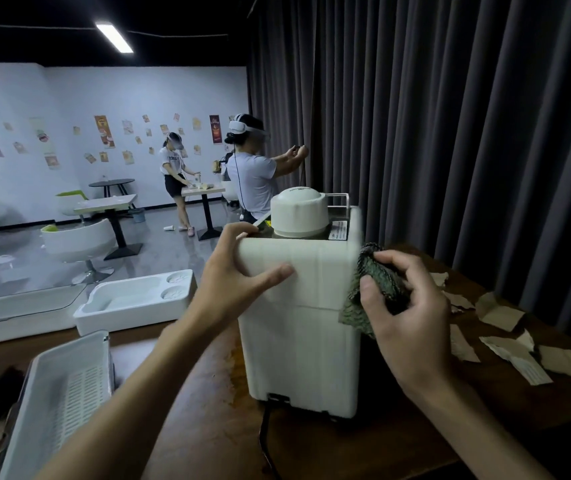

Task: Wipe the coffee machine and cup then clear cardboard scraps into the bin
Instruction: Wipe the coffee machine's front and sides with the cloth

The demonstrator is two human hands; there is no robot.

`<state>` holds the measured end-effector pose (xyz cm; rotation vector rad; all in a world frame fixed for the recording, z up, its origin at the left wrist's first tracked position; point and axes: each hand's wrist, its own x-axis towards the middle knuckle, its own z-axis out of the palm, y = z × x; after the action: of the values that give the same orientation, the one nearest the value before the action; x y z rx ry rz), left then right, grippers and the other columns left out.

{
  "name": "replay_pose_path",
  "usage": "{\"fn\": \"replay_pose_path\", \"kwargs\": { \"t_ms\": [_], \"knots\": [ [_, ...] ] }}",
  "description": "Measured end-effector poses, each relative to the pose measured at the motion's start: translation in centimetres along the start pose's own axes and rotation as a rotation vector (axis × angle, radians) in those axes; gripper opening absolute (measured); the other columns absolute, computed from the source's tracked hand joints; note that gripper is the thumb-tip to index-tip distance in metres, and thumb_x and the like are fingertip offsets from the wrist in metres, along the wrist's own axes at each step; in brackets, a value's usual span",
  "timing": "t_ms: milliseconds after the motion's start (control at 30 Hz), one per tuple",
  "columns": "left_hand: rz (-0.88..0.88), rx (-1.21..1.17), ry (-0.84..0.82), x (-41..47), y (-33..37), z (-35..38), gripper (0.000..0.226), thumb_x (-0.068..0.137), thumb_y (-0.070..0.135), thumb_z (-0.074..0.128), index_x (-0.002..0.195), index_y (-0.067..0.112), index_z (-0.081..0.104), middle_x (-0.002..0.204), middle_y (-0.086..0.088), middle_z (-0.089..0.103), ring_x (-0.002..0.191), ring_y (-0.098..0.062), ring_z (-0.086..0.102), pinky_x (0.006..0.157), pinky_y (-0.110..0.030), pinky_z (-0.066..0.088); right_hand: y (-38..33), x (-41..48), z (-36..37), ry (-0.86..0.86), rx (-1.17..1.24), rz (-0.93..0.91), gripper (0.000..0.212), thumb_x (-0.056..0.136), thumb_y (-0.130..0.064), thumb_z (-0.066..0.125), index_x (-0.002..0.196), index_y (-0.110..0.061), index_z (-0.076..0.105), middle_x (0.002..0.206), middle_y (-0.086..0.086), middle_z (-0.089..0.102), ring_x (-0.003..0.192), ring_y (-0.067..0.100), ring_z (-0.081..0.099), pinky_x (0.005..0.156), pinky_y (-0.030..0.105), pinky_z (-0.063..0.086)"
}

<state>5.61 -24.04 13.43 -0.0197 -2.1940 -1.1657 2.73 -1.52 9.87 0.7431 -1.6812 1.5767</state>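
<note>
A white boxy coffee machine stands on the dark wooden table, its back panel toward me and a round white lid on top. My left hand grips its upper left corner, thumb across the back. My right hand holds a dark green knitted cloth bunched against the machine's right side. Several torn cardboard scraps lie on the table to the right. No cup or bin is identifiable in view.
A white slotted plastic tray lies at the near left, a white foam packing insert behind it. A black power cord trails from the machine's base. Dark curtains hang right; two people work at tables beyond.
</note>
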Motion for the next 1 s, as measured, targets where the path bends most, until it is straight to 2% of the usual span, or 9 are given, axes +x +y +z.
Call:
{"fn": "replay_pose_path", "kwargs": {
  "t_ms": [133, 233, 300, 433, 600, 667, 800, 900, 1000],
  "knots": [
    [0.0, 0.18, -0.124, 0.5, 0.5, -2.1, 0.074, 0.058, 0.08, 0.072, 0.122, 0.05, 0.049, 0.129, 0.012, 0.048, 0.121, -0.012, 0.048, 0.091, -0.023, 0.045, -0.3, 0.9, -0.5, -0.042, 0.073, 0.024, 0.024, 0.088, -0.014, 0.065, 0.107, -0.03, 0.061, 0.1, -0.023, 0.066, 0.091, 0.001, 0.065, 0.072, 0.014, 0.052],
    [0.05, 0.352, -0.005, -0.3, 2.6, -1.5, 0.092, 0.058, 0.089, 0.056, 0.139, 0.05, 0.035, 0.142, 0.011, 0.028, 0.128, -0.003, 0.021, 0.103, -0.035, 0.028, 0.7, 2.4, -0.7, -0.062, 0.15, 0.118, 0.031, 0.089, -0.005, 0.065, 0.107, -0.031, 0.062, 0.101, -0.009, 0.068, 0.095, 0.01, 0.066, 0.079, 0.03, 0.057],
    [0.036, 0.394, 0.012, -1.0, 4.5, 0.1, 0.101, 0.06, 0.091, 0.048, 0.147, 0.049, 0.02, 0.147, 0.008, 0.024, 0.134, -0.008, 0.022, 0.107, -0.045, 0.031, 1.8, 3.5, -0.9, -0.064, 0.099, 0.157, 0.027, 0.09, -0.008, 0.064, 0.11, -0.025, 0.064, 0.105, -0.004, 0.068, 0.1, 0.014, 0.065, 0.084, 0.039, 0.057],
    [-0.026, 0.403, -0.034, -1.5, 6.6, 3.3, 0.102, 0.072, 0.086, 0.049, 0.152, 0.05, -0.004, 0.155, -0.004, 0.021, 0.147, -0.025, 0.013, 0.111, -0.064, 0.03, 4.0, 6.6, -1.1, -0.055, 0.095, 0.269, 0.025, 0.09, -0.01, 0.062, 0.108, -0.026, 0.067, 0.104, -0.005, 0.068, 0.096, 0.011, 0.066, 0.075, 0.026, 0.057],
    [-0.036, 0.367, 0.011, -1.5, 7.2, 6.2, 0.103, 0.068, 0.078, 0.059, 0.15, 0.052, 0.003, 0.16, -0.005, 0.009, 0.152, -0.023, -0.004, 0.11, -0.073, 0.017, 5.2, 11.1, -0.8, -0.198, 0.174, 0.354, 0.024, 0.091, -0.008, 0.06, 0.105, -0.025, 0.069, 0.104, -0.001, 0.069, 0.098, 0.013, 0.067, 0.077, 0.027, 0.057],
    [-0.015, 0.32, 0.062, -1.3, 7.0, 6.5, 0.101, 0.064, 0.073, 0.065, 0.149, 0.051, 0.014, 0.155, -0.005, 0.017, 0.151, -0.024, 0.008, 0.108, -0.065, 0.026, 5.4, 13.2, -0.8, -0.323, 0.212, 0.475, 0.023, 0.092, -0.01, 0.059, 0.108, -0.023, 0.069, 0.109, 0.005, 0.068, 0.102, 0.02, 0.066, 0.075, 0.031, 0.058],
    [0.045, 0.248, 0.127, -1.2, 6.1, 6.4, 0.094, 0.062, 0.065, 0.073, 0.143, 0.053, 0.027, 0.147, 0.002, 0.028, 0.138, -0.018, 0.033, 0.085, -0.025, 0.032, 5.8, 16.2, -0.8, -0.514, 0.289, 0.664, 0.023, 0.094, -0.008, 0.054, 0.112, -0.017, 0.067, 0.111, 0.011, 0.067, 0.102, 0.023, 0.064, 0.07, 0.03, 0.057],
    [0.058, 0.232, 0.134, -0.8, 5.2, 5.7, 0.092, 0.058, 0.067, 0.066, 0.141, 0.057, 0.028, 0.144, 0.007, 0.033, 0.13, -0.011, 0.037, 0.09, -0.025, 0.036, 5.7, 17.2, -0.6, -0.555, 0.376, 0.737, 0.025, 0.094, -0.009, 0.054, 0.116, -0.014, 0.066, 0.102, 0.009, 0.07, 0.089, 0.018, 0.068, 0.059, 0.027, 0.056],
    [0.079, 0.212, 0.076, -0.3, 4.0, 3.9, 0.087, 0.062, 0.065, 0.068, 0.139, 0.062, 0.027, 0.136, 0.019, 0.035, 0.117, 0.002, 0.038, 0.096, -0.026, 0.036, 5.6, 17.0, -0.2, -0.516, 0.478, 0.752, 0.027, 0.094, -0.006, 0.053, 0.12, -0.006, 0.064, 0.102, 0.015, 0.07, 0.085, 0.019, 0.069, 0.064, 0.03, 0.059]
  ]
}}
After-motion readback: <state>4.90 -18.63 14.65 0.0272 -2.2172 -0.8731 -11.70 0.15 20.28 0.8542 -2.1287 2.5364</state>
